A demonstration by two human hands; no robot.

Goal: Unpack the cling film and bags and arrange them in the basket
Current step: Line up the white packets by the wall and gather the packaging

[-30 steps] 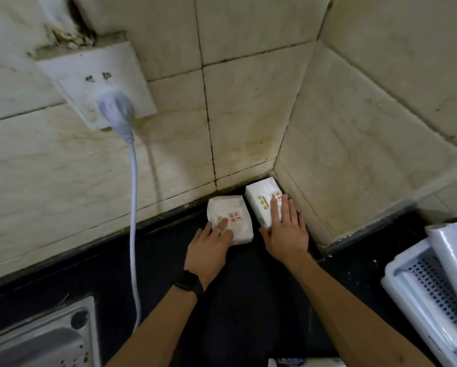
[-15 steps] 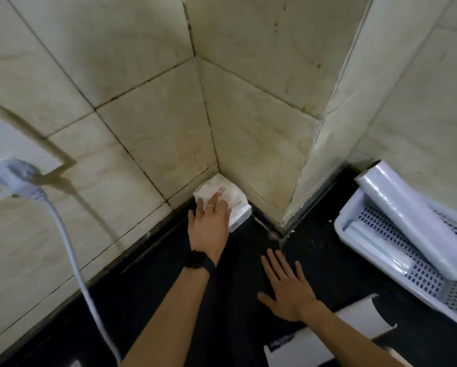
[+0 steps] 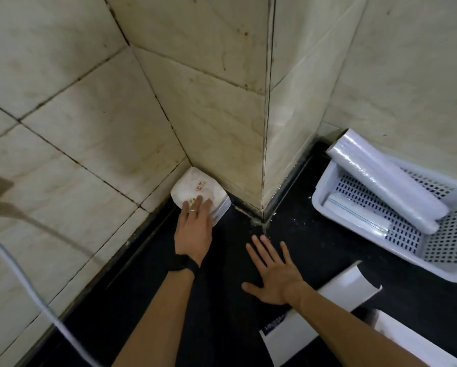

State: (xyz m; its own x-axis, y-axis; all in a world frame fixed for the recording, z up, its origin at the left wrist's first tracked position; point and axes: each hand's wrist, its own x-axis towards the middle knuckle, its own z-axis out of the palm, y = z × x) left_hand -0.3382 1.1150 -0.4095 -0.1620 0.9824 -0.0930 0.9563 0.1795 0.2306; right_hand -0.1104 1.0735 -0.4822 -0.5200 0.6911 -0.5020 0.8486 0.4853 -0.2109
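White paper-wrapped packs (image 3: 198, 184) with red and green print sit stacked in the tiled corner on the black counter. My left hand (image 3: 194, 231), with a ring and a dark wristband, lies flat on top of them, fingers not curled around them. My right hand (image 3: 272, 271) hovers over the counter to the right, fingers spread and holding nothing. A white perforated basket (image 3: 320, 200) stands at the right. A clear cling film roll (image 3: 388, 181) leans across its rim, and a flat pack of bags (image 3: 354, 211) lies on its floor.
A tiled pillar edge (image 3: 265, 154) juts out between the packs and the basket. An opened white cardboard sleeve (image 3: 349, 284) and another white box (image 3: 407, 337) lie at the bottom right. A white cable (image 3: 23, 276) hangs at the left.
One second ago both hands pressed two packs side by side at the wall. My right hand has pulled back off them and the view has swung right, showing the basket.
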